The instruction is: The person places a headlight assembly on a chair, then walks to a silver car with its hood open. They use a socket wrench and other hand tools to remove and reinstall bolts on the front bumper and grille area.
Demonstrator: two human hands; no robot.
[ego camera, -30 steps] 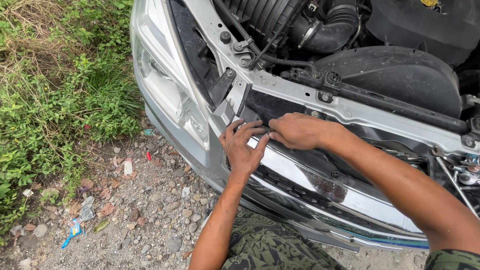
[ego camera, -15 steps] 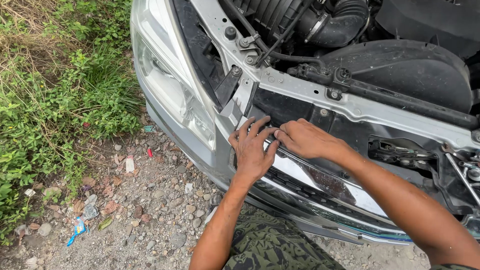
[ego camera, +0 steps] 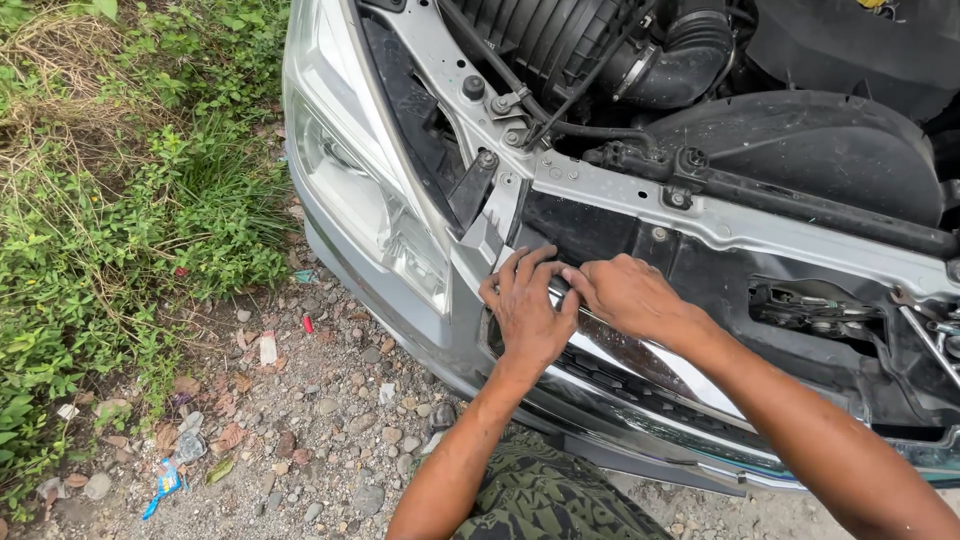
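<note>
**Both hands on chrome strip at car's front**

Left of the headlight (ego camera: 360, 180): grass (ego camera: 110, 230), then gravel (ego camera: 300, 440) with litter. Just right of the headlight, below the grey crossbar (ego camera: 720, 225): left hand (ego camera: 525, 315) flat, fingers spread, pressing the chrome strip (ego camera: 640, 355) at its left end. Touching it, right hand (ego camera: 625, 295), fingers curled onto the strip's upper edge; how firm a grip, cannot tell. Further right, the strip continues under the right forearm. Above the crossbar, a black hose (ego camera: 640, 60).

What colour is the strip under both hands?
Shiny chrome silver, the strip reflects light below the hands; the head view shows it.
</note>
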